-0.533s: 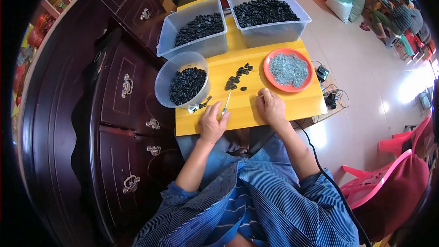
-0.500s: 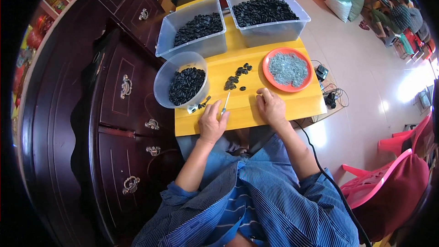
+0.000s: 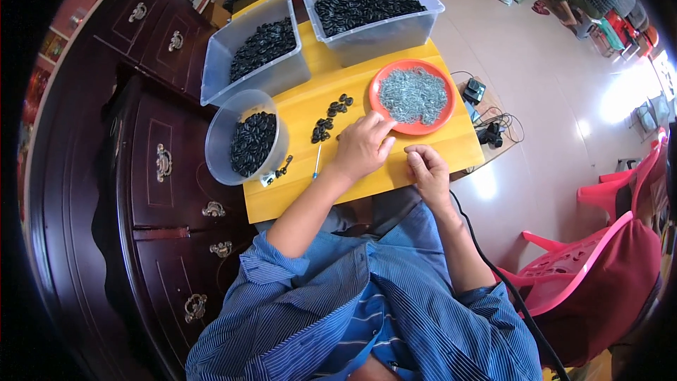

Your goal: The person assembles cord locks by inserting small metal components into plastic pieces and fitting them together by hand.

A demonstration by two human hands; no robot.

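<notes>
Orange plate [image 3: 381,85] of small grey metal bits sits on the yellow counter [image 3: 437,144], and my left hand [image 3: 363,147] reaches across to its near rim, fingers loosely spread and holding nothing I can see. My right hand [image 3: 425,169] rests near the counter's edge, curled shut; what it pinches I cannot tell. Loose black pieces [image 3: 330,118] lie just beside my left hand, a screwdriver [image 3: 317,162] nearby.

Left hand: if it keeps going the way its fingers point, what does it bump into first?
The left hand points up and to the right, fingertips already at the rim of the orange plate. It would most likely meet that rim first, then the pile of small silvery pieces on it.
</notes>
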